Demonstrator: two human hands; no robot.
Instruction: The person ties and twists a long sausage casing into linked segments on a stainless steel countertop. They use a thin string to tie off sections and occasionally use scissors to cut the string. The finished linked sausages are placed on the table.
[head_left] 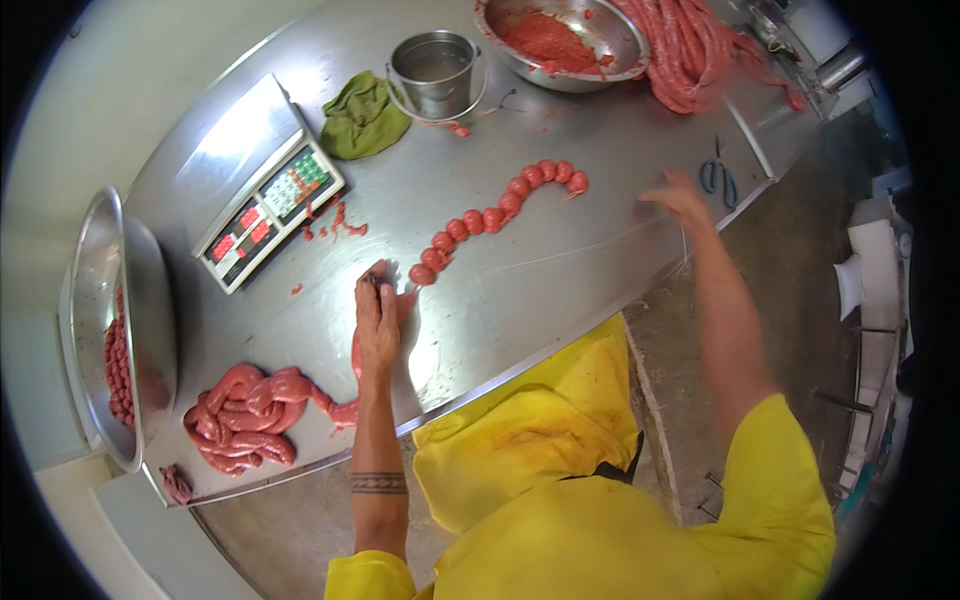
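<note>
My left hand (377,318) is closed around an untied stretch of filled sausage, close to the end of a tied chain. That chain of short, round sausage links (492,220) curves away across the metal table. Behind my left wrist the untied sausage (343,412) runs back to a coiled heap (250,415) at the near left. A thin pale string (560,258) stretches from near my left hand toward the right. My right hand (682,203) is raised at the table's right side, slightly blurred, with the string at its fingers. Dark-handled scissors (718,180) lie just beyond it.
A scale (268,200) with meat scraps beside it stands left of the links. Farther back are a green cloth (362,118), a metal pail (434,75), a bowl of ground meat (560,45) and piled casings (690,50). A large basin (150,330) holds small links at left.
</note>
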